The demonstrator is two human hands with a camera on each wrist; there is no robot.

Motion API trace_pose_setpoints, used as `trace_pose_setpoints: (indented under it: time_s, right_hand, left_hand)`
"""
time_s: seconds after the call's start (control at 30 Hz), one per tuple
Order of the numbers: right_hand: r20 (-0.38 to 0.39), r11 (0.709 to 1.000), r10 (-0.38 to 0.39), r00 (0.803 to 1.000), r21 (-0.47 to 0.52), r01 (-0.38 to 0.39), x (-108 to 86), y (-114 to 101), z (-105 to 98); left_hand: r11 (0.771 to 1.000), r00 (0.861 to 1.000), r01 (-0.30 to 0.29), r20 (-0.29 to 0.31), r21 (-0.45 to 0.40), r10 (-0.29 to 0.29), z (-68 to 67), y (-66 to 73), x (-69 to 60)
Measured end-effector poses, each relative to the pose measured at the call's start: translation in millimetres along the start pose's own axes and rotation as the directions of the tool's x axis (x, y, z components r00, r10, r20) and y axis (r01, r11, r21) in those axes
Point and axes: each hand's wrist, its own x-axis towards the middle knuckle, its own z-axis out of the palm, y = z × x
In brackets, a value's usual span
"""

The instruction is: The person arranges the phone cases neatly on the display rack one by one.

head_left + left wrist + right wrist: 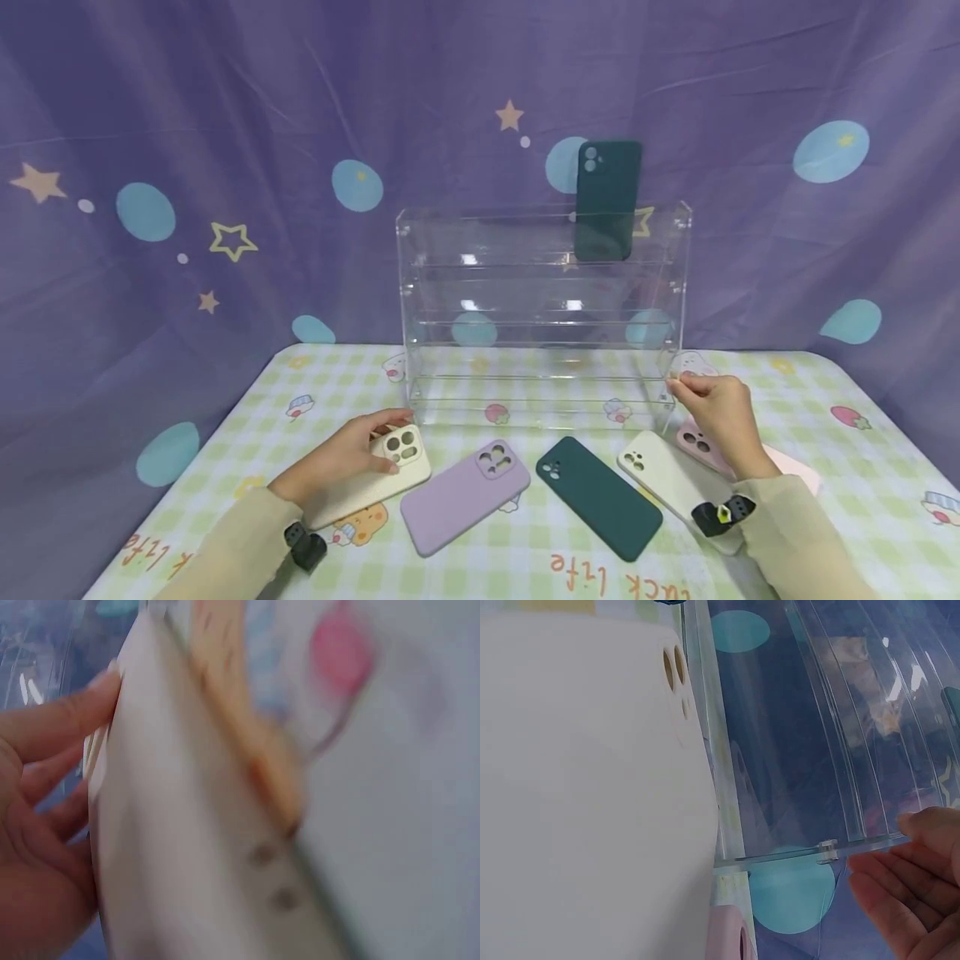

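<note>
My left hand [341,454] grips a cream phone case [405,477] by its camera end, thumb on the near side and fingers at the far edge. The left wrist view shows the same case [172,810] close up and blurred. At the right side of a clear acrylic display rack [543,292], my right hand [720,412] pinches the side panel. In the right wrist view the thumb and fingers of that hand [915,877] lie on either side of the panel edge. A dark green phone case [609,200] stands upright in the rack's top tier.
On the checked tablecloth [450,579] lie a lilac case [465,500], another dark green case [600,497] and a white case [667,471]. A pink case [693,442] is partly hidden under my right hand. A purple patterned curtain [262,100] hangs behind the table.
</note>
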Motion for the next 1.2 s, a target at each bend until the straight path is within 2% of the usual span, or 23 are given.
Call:
trace_pose_setpoints:
  time_s: [0.07, 0.2, 0.33, 0.43, 0.6, 0.73, 0.83, 1.0, 1.1, 1.2]
  right_hand:
    - [0.0, 1.0, -0.005, 1.0, -0.003, 0.005, 0.6, 0, 1]
    - [-0.01, 1.0, -0.011, 1.0, -0.024, 0.01, 0.9, -1, 0]
    - [-0.006, 1.0, -0.015, 1.0, -0.019, 0.014, -0.1, -2, 1]
    - [-0.007, 1.0, -0.021, 1.0, -0.017, 0.021, -0.9, -2, 2]
    - [-0.011, 0.999, -0.028, 1.0, -0.019, 0.027, -1.6, -3, 1]
    - [-0.014, 0.999, -0.029, 0.999, -0.024, 0.029, -0.8, -3, 0]
    - [-0.008, 0.999, -0.034, 0.999, -0.028, 0.034, -0.5, -3, -1]
    - [0.004, 0.999, -0.04, 0.999, -0.026, 0.041, -0.1, -5, -1]
    - [0.009, 0.999, -0.038, 0.999, -0.029, 0.038, -0.5, -6, -3]
    - [0.028, 1.0, -0.017, 0.999, -0.02, 0.018, -2.5, -5, -3]
  left_hand:
    - [1.0, 0.999, -0.023, 0.023, 0.0, 0.023, -6.3, -1.1, 2.3]
    - [0.996, 0.996, -0.031, 0.079, -0.082, 0.037, -16.7, -1.0, 6.5]
    - [0.986, 0.995, 0.001, 0.1, -0.165, 0.016, -26.4, 6.5, 5.7]
    - [0.981, 0.994, 0.03, 0.105, -0.191, -0.01, -34.3, 14.3, 3.7]
    - [0.973, 0.995, 0.099, 0.048, -0.208, -0.091, -48.5, 26.2, 1.7]
    - [0.951, 0.984, 0.165, -0.026, -0.261, -0.178, -59.0, 35.7, 2.5]
    - [0.94, 0.977, 0.186, -0.052, -0.287, -0.209, -64.0, 41.2, 2.1]
    - [0.947, 0.979, 0.198, -0.004, -0.251, -0.206, -62.5, 41.5, 1.4]
    - [0.953, 0.983, 0.182, 0.034, -0.244, -0.179, -53.2, 36.5, 1.0]
    - [0.951, 0.989, 0.15, 0.051, -0.272, -0.142, -38.5, 28.6, -1.7]
